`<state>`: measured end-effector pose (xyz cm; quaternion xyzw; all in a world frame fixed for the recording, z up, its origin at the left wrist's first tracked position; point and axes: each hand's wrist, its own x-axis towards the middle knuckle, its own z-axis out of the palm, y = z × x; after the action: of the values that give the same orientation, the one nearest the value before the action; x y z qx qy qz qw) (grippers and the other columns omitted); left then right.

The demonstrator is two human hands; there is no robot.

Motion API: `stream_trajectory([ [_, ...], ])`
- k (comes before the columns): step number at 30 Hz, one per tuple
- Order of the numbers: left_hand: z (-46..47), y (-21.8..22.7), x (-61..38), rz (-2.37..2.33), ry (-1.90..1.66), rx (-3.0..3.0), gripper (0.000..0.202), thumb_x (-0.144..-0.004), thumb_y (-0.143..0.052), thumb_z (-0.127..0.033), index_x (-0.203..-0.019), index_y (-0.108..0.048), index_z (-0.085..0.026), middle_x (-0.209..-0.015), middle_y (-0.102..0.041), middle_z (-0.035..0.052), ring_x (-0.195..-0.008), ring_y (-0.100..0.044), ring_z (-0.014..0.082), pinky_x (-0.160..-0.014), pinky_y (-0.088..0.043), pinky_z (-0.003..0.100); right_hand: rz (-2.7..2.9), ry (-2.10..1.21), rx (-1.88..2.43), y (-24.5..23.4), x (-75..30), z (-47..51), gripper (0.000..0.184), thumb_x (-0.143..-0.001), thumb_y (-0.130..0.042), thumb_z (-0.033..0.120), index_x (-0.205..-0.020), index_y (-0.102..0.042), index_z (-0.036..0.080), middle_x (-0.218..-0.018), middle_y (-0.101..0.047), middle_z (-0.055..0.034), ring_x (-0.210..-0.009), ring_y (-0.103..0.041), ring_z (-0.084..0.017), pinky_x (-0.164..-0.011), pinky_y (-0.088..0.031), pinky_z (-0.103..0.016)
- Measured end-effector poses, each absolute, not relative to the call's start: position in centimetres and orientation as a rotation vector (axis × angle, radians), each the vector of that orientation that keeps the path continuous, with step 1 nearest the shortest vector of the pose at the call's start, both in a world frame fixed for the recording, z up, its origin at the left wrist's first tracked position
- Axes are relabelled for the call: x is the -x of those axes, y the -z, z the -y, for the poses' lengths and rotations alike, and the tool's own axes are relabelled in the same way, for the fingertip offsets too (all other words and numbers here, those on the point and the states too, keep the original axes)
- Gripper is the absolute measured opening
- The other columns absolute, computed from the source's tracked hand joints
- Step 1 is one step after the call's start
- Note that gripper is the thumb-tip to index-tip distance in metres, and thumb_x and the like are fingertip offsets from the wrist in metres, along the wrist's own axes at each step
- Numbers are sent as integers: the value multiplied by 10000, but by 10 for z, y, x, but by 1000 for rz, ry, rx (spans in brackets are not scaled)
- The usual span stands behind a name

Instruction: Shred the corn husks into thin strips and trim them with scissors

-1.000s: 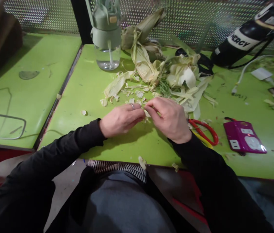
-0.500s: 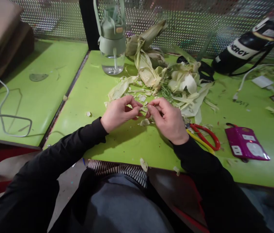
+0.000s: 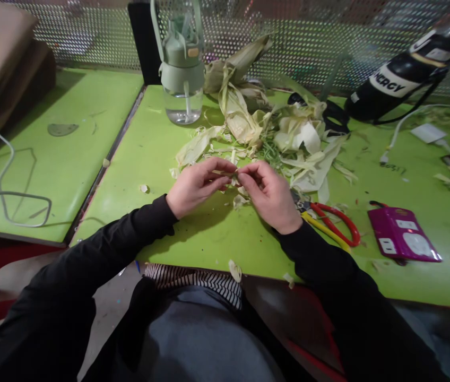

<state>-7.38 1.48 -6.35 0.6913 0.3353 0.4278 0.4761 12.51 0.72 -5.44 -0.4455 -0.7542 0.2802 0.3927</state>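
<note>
My left hand (image 3: pixel 197 187) and my right hand (image 3: pixel 269 195) meet just above the green table (image 3: pixel 145 148), fingertips pinched together on a thin strip of pale corn husk (image 3: pixel 233 172). Both hands are closed in a pinch. A small husk scrap (image 3: pixel 240 200) lies on the table right under them. Behind the hands sits a heap of corn husks (image 3: pixel 265 124) with shredded bits scattered in front of it. Black sleeves cover both forearms.
A clear water bottle with a green lid (image 3: pixel 182 69) stands at the back. Red and yellow scissors (image 3: pixel 334 223) and a magenta device (image 3: pixel 402 239) lie to the right. A black tool (image 3: pixel 396 82) and white cables (image 3: pixel 416 114) are at far right; a grey cable (image 3: pixel 14 193) lies on the left table.
Both hands lifted slightly off the table and their fingertips came together on the husk strip. A husk scrap now lies on the table beneath them. The view shifted a little.
</note>
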Motion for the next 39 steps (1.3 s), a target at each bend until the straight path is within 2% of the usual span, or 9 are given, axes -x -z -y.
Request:
stream_trajectory([
  [4, -20, 68, 77, -873, -1038, -1795, 187, -919, -627, -224, -1054, -698, -115, -1054, -748, 96, -790, -710, 104, -764, -615, 240, 1957, -666, 1125, 56, -123, -7, 133, -994, -584, 344, -957, -602, 218, -824, -683, -9, -668, -607, -140, -588, -450, -277],
  [9, -25, 74, 78, -958, -1075, -2059, 127, -897, -641, -172, -972, -738, -138, -977, -770, 79, -830, -697, 120, -790, -570, 251, 1991, -681, 1150, 60, -124, -11, 114, -982, -587, 323, -954, -611, 214, -830, -684, -11, -697, -610, -152, -628, -453, -290],
  [14, -27, 77, 79, -1065, -1039, -2192, 117, -905, -625, -206, -897, -722, -142, -871, -751, 61, -767, -667, 120, -729, -525, 246, 2028, -757, 1155, 60, -125, -12, 139, -975, -588, 346, -960, -628, 213, -852, -706, -20, -723, -634, -163, -660, -474, -298],
  [23, -24, 82, 75, -1119, -941, -2204, 101, -887, -551, -117, -855, -642, -148, -741, -679, 13, -674, -610, 105, -662, -461, 226, 2170, -586, 1236, 56, -123, -10, 52, -903, -660, 246, -886, -665, 197, -878, -727, -53, -743, -628, -184, -681, -465, -317],
  [27, -22, 80, 75, -1111, -961, -2184, 83, -894, -561, -125, -854, -629, -150, -742, -675, 13, -698, -630, 111, -660, -463, 223, 2182, -504, 1230, 56, -123, -7, 116, -866, -734, 284, -921, -681, 198, -865, -715, -48, -712, -613, -175, -668, -458, -311],
  [30, -21, 78, 74, -1098, -941, -2180, 83, -901, -556, -121, -874, -629, -148, -723, -674, 4, -683, -636, 108, -654, -469, 221, 2167, -396, 1211, 57, -121, -5, 81, -913, -670, 261, -868, -680, 195, -828, -702, -45, -684, -589, -167, -657, -443, -308],
  [34, -18, 78, 73, -1108, -911, -2132, 71, -902, -558, -124, -905, -625, -148, -713, -674, -9, -647, -638, 97, -635, -486, 215, 2113, -439, 1222, 58, -120, -5, 69, -908, -645, 220, -847, -660, 189, -793, -673, -31, -643, -568, -149, -630, -434, -297],
  [36, -17, 78, 72, -1098, -927, -2069, 68, -903, -570, -138, -951, -618, -144, -772, -694, 3, -638, -647, 91, -618, -500, 210, 2056, -536, 1241, 58, -120, -6, 61, -902, -642, 223, -850, -646, 193, -754, -652, -13, -612, -551, -138, -602, -426, -288],
  [39, -13, 72, 70, -1102, -1039, -1939, 107, -904, -586, -147, -1011, -589, -150, -1000, -713, 56, -625, -654, 66, -570, -514, 195, 1954, -684, 1257, 57, -121, -7, 96, -912, -643, 278, -855, -627, 203, -684, -598, 19, -573, -508, -125, -559, -402, -275],
])
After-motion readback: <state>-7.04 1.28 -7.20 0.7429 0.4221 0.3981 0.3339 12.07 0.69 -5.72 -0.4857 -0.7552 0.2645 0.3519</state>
